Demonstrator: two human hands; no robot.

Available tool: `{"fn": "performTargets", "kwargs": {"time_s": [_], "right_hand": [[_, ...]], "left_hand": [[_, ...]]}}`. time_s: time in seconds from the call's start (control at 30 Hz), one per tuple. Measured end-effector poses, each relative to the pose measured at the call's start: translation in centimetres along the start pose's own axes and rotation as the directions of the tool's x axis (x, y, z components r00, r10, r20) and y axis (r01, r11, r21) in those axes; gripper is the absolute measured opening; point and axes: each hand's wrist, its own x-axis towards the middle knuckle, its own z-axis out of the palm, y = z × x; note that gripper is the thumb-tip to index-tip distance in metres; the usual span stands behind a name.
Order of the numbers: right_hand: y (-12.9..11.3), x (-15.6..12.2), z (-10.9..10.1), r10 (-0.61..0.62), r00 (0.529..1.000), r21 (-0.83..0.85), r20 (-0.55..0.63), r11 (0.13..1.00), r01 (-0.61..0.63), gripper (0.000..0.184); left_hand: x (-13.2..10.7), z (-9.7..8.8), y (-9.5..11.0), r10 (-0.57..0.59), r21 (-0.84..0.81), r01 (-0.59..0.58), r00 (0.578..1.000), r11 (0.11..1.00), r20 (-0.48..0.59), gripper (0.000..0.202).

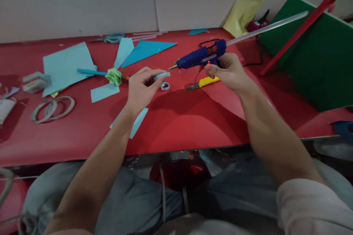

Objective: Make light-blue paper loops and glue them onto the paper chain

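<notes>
My right hand [227, 70] is wrapped round the handle of a blue hot glue gun [200, 58], with a long clear glue stick [267, 28] sticking out of its back. The metal nozzle points left, close to the light-blue paper strip [162, 76] pinched in my left hand [143, 86]. Just below those fingertips is a small ring of curled light-blue paper [165, 86]. Left of my left hand lies a green paper flower [114, 76] on a blue stem [91, 72]. Beneath the glue gun, a yellow utility knife [208, 81] rests on the red table.
Light-blue paper sheets [68, 64] and a blue paper triangle [149, 50] lie at the back left, with scissors [114, 38] behind. Tape rings [44, 111] sit at the left. A green board [311, 62] with a red strip [300, 33] stands at the right. A black cord [260, 53] runs behind the gun.
</notes>
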Motion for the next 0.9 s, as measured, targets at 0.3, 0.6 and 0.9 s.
{"fn": "performTargets", "kwargs": {"time_s": [0.3, 0.6, 0.9], "right_hand": [[0.0, 0.0, -0.1, 0.021, 1.0, -0.01, 0.007, 1.0, -0.021, 0.05], [1.0, 0.0, -0.2, 0.023, 1.0, -0.028, -0.002, 0.999, -0.023, 0.053], [-0.2, 0.0, 0.1, -0.022, 1.0, 0.002, 0.012, 1.0, 0.022, 0.047]], "left_hand": [[0.0, 0.1, 0.1, -0.024, 0.024, 0.025, 1.0, 0.999, -0.017, 0.014], [0.0, 0.0, 0.1, 0.016, -0.002, -0.016, 1.0, 1.0, -0.003, 0.011], [0.0, 0.0, 0.0, 0.024, -0.016, -0.024, 1.0, 1.0, -0.006, 0.016]]}}
